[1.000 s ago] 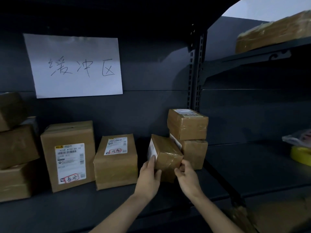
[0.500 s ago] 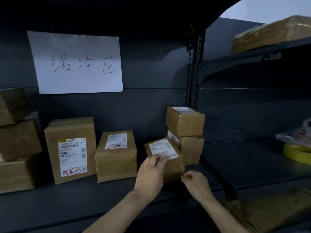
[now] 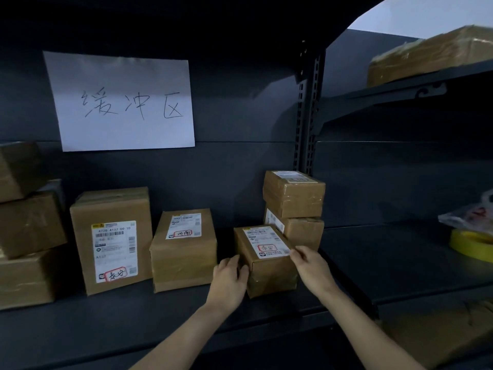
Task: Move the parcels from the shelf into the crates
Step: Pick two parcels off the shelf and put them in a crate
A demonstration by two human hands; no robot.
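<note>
1. The small cardboard parcel [image 3: 265, 260] sits on the dark shelf [image 3: 160, 311], label up, just in front of a stack of two parcels [image 3: 293, 206].
2. The left hand [image 3: 229, 283] presses its left side and the right hand [image 3: 310, 267] touches its right top edge, so both grasp it, probably to lift it out together.
3. No crates are visible.
4. The paper sign [image 3: 122, 102] reads "缓冲区".
5. The tall parcel [image 3: 112, 239] shows "A132-00 10"; a medium parcel [image 3: 184, 249] also has a red-circled handwritten mark.

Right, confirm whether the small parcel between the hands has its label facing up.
Yes, the small parcel sits on the shelf with its white label on top, left hand and right hand at its sides.
</note>
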